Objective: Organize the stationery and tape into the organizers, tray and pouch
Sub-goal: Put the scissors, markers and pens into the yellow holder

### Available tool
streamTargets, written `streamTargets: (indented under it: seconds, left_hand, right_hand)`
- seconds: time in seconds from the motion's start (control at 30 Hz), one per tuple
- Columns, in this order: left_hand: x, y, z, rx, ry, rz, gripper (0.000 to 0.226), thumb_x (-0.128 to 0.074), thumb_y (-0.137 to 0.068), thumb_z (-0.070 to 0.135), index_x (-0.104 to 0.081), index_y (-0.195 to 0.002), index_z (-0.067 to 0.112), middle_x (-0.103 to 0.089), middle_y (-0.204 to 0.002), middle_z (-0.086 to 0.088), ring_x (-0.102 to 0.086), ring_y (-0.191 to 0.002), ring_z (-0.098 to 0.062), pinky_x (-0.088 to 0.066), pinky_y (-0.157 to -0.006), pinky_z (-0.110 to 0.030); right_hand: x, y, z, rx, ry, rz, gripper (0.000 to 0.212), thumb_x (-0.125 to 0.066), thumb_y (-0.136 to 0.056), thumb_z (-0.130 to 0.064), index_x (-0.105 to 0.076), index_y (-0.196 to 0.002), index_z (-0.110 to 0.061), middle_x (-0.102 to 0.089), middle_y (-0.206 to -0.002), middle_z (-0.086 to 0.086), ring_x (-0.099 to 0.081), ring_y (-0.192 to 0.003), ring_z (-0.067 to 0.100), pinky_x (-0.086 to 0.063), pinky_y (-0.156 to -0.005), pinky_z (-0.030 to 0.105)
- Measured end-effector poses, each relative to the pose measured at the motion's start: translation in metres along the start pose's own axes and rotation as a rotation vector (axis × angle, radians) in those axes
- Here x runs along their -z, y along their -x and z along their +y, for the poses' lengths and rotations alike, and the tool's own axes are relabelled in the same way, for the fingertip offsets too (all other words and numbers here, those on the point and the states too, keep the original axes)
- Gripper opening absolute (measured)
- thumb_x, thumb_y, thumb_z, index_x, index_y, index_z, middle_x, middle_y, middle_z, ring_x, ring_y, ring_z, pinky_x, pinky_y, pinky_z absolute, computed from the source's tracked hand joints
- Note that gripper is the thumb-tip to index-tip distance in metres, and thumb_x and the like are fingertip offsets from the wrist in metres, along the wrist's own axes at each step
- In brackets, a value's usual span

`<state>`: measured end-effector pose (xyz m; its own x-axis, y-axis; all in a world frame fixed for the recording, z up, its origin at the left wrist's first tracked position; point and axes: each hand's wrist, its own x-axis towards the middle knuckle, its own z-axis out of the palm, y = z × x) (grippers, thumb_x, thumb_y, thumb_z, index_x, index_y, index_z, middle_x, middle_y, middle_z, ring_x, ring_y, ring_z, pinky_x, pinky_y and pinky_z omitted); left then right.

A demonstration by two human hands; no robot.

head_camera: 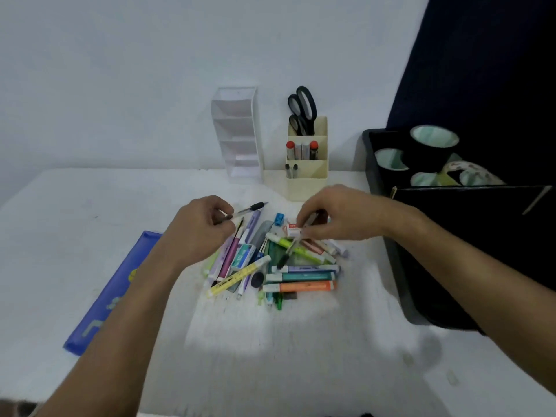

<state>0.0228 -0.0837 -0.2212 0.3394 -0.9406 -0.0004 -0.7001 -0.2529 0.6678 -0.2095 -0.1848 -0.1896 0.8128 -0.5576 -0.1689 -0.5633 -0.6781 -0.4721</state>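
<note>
A heap of pens, highlighters and erasers [282,266] lies in the middle of the white table. My left hand [198,230] pinches a black pen [249,208] at the heap's left top. My right hand [340,215] is closed on a clear pen [293,246] that slants down into the heap, beside a small white eraser [292,229]. A clear tiered organizer [237,136] and a cream organizer [307,164] with scissors and markers stand at the back. A black tray [373,164] at the right holds tape rolls [433,145]. A blue pouch [111,293] lies at the left.
A black folder or board [469,236] leans over the tray's near part at the right. A dark curtain [481,70] hangs behind the tray. The table's front edge runs along the bottom of the view, and a white wall stands behind the organizers.
</note>
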Motion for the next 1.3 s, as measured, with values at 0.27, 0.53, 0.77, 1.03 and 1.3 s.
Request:
streamTargets:
  seconds: [0.27,0.53,0.77,1.03,1.3]
  left_hand:
    - [0.023,-0.046,0.083,-0.341,0.09,0.267,0.013,-0.067,-0.085,0.03,-0.059,-0.089,0.02,-0.07,-0.08,0.004,-0.062,-0.059,-0.008,-0.046,-0.056,-0.02]
    - [-0.025,-0.098,0.116,-0.51,-0.179,0.16,0.019,-0.066,-0.085,0.028,-0.07,-0.097,0.015,-0.071,-0.085,0.001,-0.061,-0.073,-0.01,-0.048,-0.071,-0.022]
    - [-0.057,-0.115,0.106,-0.448,-0.307,0.07,0.018,-0.061,-0.083,0.017,-0.07,-0.096,0.01,-0.07,-0.092,-0.006,-0.063,-0.084,-0.023,-0.054,-0.074,-0.036]
    - [-0.072,-0.121,0.1,-0.4,-0.377,0.034,0.016,-0.065,-0.082,0.024,-0.067,-0.096,0.017,-0.068,-0.092,-0.003,-0.061,-0.083,-0.025,-0.052,-0.081,-0.043]
    - [-0.08,-0.119,0.094,-0.389,-0.497,-0.02,0.029,-0.059,-0.089,0.024,-0.062,-0.118,0.024,-0.067,-0.105,-0.003,-0.061,-0.096,-0.025,-0.047,-0.093,-0.043]
  right_hand:
    - [0.07,0.011,0.024,-0.109,-0.297,0.725,0.019,-0.08,-0.074,-0.027,-0.074,-0.091,-0.019,-0.071,-0.079,-0.006,-0.063,-0.071,0.002,-0.051,-0.066,0.011]
    - [0.051,-0.028,0.046,-0.211,-0.159,0.783,0.02,-0.073,-0.082,-0.023,-0.073,-0.1,-0.014,-0.068,-0.087,-0.001,-0.056,-0.068,0.004,-0.051,-0.067,0.016]
    - [0.021,-0.056,0.059,-0.254,-0.096,0.707,0.01,-0.067,-0.084,-0.012,-0.072,-0.093,-0.007,-0.07,-0.089,0.006,-0.059,-0.071,0.014,-0.05,-0.065,0.027]
    - [0.006,-0.074,0.07,-0.314,-0.097,0.637,0.016,-0.064,-0.087,-0.008,-0.071,-0.101,-0.008,-0.069,-0.097,0.007,-0.058,-0.076,0.016,-0.043,-0.068,0.023]
    - [-0.009,-0.076,0.065,-0.301,-0.184,0.587,0.03,-0.064,-0.087,-0.006,-0.067,-0.117,-0.01,-0.069,-0.109,0.009,-0.063,-0.1,0.022,-0.049,-0.085,0.026]
